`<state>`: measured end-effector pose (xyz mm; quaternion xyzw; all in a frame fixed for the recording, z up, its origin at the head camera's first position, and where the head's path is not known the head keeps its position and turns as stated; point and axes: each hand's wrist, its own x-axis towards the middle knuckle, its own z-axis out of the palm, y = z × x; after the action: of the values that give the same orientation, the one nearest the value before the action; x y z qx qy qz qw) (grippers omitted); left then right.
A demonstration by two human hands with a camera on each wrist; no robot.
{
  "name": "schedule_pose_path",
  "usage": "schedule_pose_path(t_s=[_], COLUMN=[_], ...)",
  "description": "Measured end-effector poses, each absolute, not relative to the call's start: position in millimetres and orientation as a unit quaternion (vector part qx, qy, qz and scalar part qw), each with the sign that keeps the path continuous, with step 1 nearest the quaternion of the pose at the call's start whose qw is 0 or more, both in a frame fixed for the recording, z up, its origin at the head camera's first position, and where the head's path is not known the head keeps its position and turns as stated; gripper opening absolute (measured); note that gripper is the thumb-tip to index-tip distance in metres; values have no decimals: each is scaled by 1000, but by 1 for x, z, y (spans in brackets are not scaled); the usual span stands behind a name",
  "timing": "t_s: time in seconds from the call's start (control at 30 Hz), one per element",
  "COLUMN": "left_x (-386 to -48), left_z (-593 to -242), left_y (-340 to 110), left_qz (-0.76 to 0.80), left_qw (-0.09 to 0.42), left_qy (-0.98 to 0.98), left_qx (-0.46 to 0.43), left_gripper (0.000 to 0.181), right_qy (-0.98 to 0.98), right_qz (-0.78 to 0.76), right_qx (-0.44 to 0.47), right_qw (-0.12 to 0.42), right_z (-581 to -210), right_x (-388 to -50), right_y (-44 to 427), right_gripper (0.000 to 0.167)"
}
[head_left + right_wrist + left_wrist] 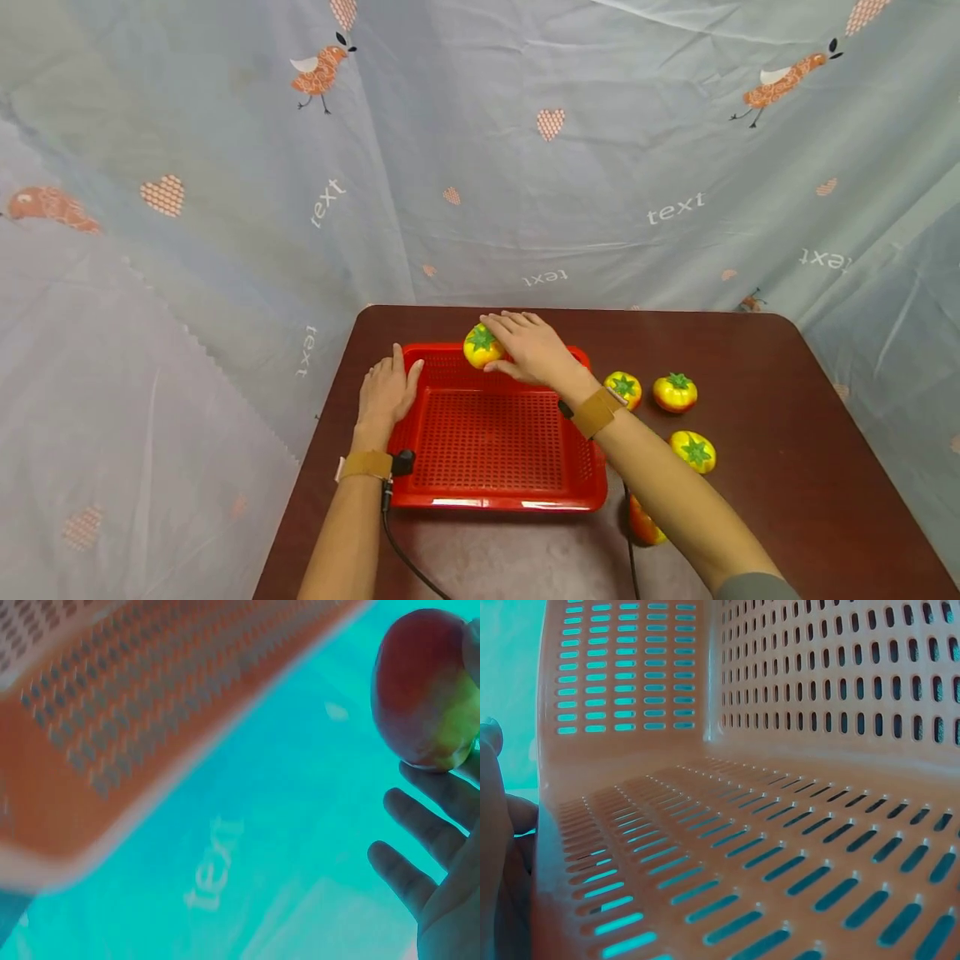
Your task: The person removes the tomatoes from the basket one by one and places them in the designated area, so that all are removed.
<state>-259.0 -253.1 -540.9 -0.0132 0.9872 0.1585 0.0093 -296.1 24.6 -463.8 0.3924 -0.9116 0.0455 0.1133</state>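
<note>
My right hand [534,350] pinches a yellow-and-red toy tomato [480,346] with a green leafy top, between the thumb and fingers. It is held over the far rim of a red plastic basket [495,502]. In the right wrist view the tomato [420,690] shows its red underside, and the other fingers [424,825] are spread beside it. My left hand [386,392] lies at the basket's left rim with its fingers stretched out. In the left wrist view, part of that hand [502,847] shows outside the perforated basket wall [630,750].
Right of the basket, several more tomatoes lie on the dark table [787,467]: one [622,390] near my forearm, another [675,393] beside it, a third [693,452] nearer. One more [647,525] is partly under the right forearm. Cables [408,562] run from both wrists. A printed curtain [480,167] hangs behind.
</note>
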Motion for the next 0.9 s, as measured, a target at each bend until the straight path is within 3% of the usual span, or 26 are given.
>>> schedule_pose_path(t_s=[0.5,0.9], left_x=[-258,-259], left_z=[-540,-539], left_y=[-254,-253], left_qz=[166,157], left_qw=[13,11], left_qy=[986,988], left_qx=[-9,-8], left_gripper=[74,73], right_qy=[-939,-958], right_qz=[104,69], right_qx=[284,214], right_qw=[165,181], right_z=[-425,-446], right_x=[-290,-226], right_y=[156,258], right_gripper=[80,86])
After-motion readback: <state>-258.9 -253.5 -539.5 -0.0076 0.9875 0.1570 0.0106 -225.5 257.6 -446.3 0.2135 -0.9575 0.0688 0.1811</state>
